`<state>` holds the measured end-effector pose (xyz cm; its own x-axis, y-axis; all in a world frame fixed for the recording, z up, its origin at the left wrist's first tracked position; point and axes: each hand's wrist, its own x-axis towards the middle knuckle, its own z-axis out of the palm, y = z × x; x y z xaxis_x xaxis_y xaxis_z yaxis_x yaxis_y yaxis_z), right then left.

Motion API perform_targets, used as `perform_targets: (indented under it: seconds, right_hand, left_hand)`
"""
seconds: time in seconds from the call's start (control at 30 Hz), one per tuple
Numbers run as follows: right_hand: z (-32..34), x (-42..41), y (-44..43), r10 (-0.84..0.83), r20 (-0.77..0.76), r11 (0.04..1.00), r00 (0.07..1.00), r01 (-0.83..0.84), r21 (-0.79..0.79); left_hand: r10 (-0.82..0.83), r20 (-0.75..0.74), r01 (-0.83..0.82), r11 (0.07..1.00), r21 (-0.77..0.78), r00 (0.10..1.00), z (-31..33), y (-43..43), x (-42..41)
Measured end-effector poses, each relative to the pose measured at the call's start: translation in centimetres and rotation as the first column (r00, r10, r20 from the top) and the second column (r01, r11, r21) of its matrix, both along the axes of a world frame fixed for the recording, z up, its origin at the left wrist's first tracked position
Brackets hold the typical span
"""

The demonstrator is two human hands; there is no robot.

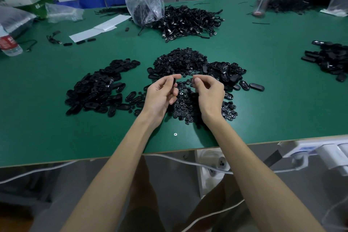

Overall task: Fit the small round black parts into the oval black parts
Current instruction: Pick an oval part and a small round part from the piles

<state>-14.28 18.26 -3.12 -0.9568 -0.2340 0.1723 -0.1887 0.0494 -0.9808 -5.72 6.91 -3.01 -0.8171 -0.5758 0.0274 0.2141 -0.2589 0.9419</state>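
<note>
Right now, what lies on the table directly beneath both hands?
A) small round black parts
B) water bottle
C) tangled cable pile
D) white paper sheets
A: the left hand, pinching an oval black part, and the right hand, pinching a small dark piece, hover over the spread of small round black parts.
</note>
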Motion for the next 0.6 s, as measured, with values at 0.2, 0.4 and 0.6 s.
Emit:
perform_targets:
  seconds: [0.2, 0.4, 0.6]
  right_hand:
    - [0.02, -0.03, 0.13, 0.029, 0.017, 0.999, 0.999, -0.028, -0.021]
    - [0.08, 0.15, -0.08, 0.048, 0.025, 0.998, 0.999, -0.047, -0.031]
    - [0.01, 0.21, -0.02, 0.043, 0.028, 0.996, 0.999, -0.041, -0.074]
  left_hand:
    - [-0.036, 0.024, 0.037, 0.998, -0.046, 0.999, -0.1, 0.29, -0.06]
    - [-0.004, 0.027, 0.003, 1.0, 0.024, 1.0, 0.2, 0.6, 0.03]
    - [-0.009, 0.035, 0.009, 1.0, 0.012, 0.999, 0.45, 0.8, 0.23]
